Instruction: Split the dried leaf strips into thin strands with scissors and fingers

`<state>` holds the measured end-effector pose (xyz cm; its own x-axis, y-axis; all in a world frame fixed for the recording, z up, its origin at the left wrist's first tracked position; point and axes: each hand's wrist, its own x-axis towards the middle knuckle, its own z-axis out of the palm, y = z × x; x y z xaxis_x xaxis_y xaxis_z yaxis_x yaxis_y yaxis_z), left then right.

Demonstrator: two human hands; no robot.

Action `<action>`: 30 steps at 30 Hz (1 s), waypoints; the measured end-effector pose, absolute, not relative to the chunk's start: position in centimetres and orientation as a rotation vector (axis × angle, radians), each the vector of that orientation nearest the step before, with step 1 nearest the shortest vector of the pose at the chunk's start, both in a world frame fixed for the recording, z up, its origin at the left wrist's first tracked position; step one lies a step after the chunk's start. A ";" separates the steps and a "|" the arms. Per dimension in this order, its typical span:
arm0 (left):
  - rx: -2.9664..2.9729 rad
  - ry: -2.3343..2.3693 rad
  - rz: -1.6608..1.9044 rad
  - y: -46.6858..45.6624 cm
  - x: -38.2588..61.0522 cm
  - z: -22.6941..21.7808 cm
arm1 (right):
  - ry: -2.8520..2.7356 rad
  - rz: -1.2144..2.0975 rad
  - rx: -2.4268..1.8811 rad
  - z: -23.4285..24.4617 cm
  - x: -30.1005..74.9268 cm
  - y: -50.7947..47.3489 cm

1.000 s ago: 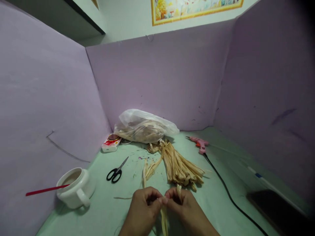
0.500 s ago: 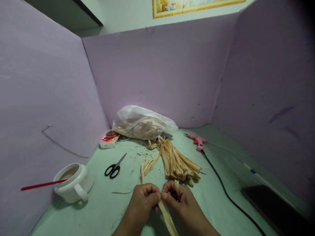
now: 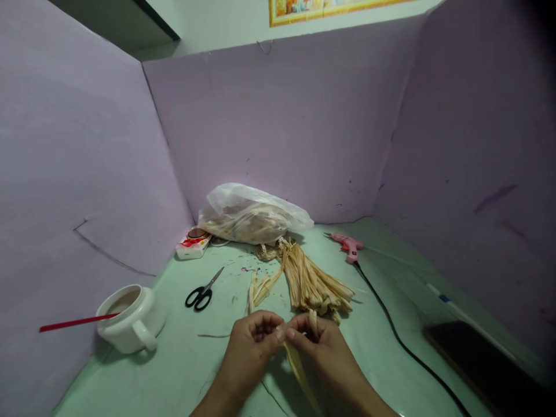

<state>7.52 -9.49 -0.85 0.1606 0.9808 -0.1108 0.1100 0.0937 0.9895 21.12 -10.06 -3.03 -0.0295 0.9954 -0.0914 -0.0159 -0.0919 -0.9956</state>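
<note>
Fingertips nearly touching, my left hand (image 3: 256, 341) and my right hand (image 3: 319, 344) both pinch a flat, pale dried-fibre strip (image 3: 298, 370). One length hangs down toward me between my wrists, and a bit of it curls up over my right fingers. The exact pinch point is hidden by the thumbs. Just beyond my hands lies a fan-shaped bundle of dried strips (image 3: 310, 278), tied at its far end. Loose strips (image 3: 263, 289) lie left of that bundle, and a thin fibre (image 3: 212, 335) lies beside my left hand.
Black-handled scissors (image 3: 202, 293) lie left of centre. A white mug (image 3: 125, 318) holds a red stick. Behind are a plastic bag (image 3: 256, 217) and a small box (image 3: 191, 246). At right are a pink glue gun (image 3: 350, 246), its black cord and a dark flat object (image 3: 473, 359). Purple panels surround the table.
Both hands have shifted slightly upward in view, still pinching the strip. A thin fibre now shows below my left hand. The camera view has tilted a little.
</note>
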 end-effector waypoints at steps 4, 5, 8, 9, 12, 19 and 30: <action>1.290 1.230 0.935 -9.5 7.5 -1.2 | -1.183 1.321 -1.180 -2.9 21.2 -10.0; 1.309 1.254 0.930 -9.5 7.5 -1.1 | -1.191 1.320 -1.177 -2.8 21.2 -10.0; 1.373 1.311 0.900 -9.6 7.5 -1.0 | -1.199 1.313 -1.191 -2.5 21.3 -10.0; 1.390 1.320 0.887 -9.6 7.4 -1.0 | -1.195 1.312 -1.203 -2.4 21.3 -10.1; 1.429 1.321 0.862 -9.6 7.3 -1.1 | -1.196 1.314 -1.246 -2.3 21.3 -10.3; 1.525 1.392 0.813 -9.7 7.5 -1.2 | -1.270 1.299 -1.279 -2.5 21.3 -10.3; 1.579 1.469 0.722 -9.9 7.2 -1.6 | -1.602 1.060 -1.398 -2.4 21.6 -10.5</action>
